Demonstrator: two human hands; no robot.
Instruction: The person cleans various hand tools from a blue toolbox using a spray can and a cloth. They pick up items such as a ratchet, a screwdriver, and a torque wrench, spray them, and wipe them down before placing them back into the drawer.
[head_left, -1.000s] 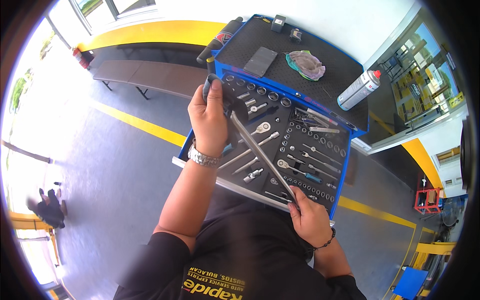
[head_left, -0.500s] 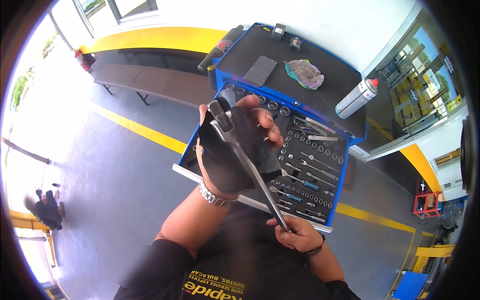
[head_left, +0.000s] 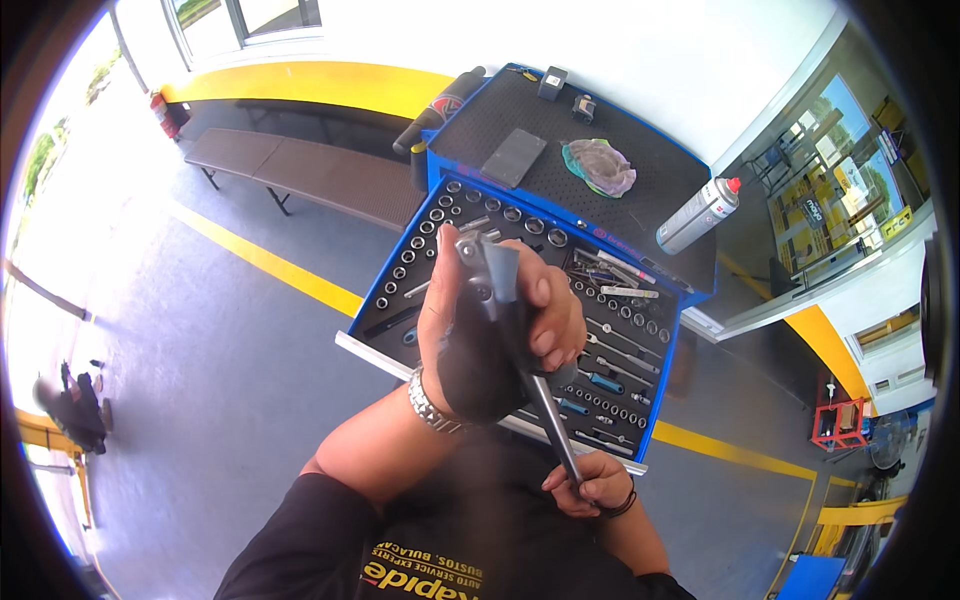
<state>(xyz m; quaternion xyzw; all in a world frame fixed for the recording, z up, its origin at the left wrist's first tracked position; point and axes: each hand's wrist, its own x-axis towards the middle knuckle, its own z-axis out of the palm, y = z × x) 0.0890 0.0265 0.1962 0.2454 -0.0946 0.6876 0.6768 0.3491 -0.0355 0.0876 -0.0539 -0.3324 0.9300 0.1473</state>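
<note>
Raised over the open tool drawer, my left hand (head_left: 550,310) is closed round the head of a long steel breaker bar (head_left: 548,415). A dark cloth (head_left: 480,370) lies between its palm and the bar. The bar slants down to the right, its head pointing up at me. My right hand (head_left: 598,484) closes on the lower end of the handle, near my chest. Beneath my hands, the drawer (head_left: 400,362) holds sockets (head_left: 512,214), ratchets (head_left: 606,383) and extension bars in dark foam. My left hand and the cloth hide its middle.
The blue cabinet's black top (head_left: 480,125) carries a dark flat tablet-like thing (head_left: 514,158), a crumpled rag (head_left: 598,167), two small dark boxes and a spray can (head_left: 698,216). A brown bench (head_left: 300,170) stands left. A red cart (head_left: 838,427) stands far right.
The breaker bar's head has turned and tipped toward me in my left hand, which has shifted slightly right and down. My right hand stays on the handle end, a little lower.
</note>
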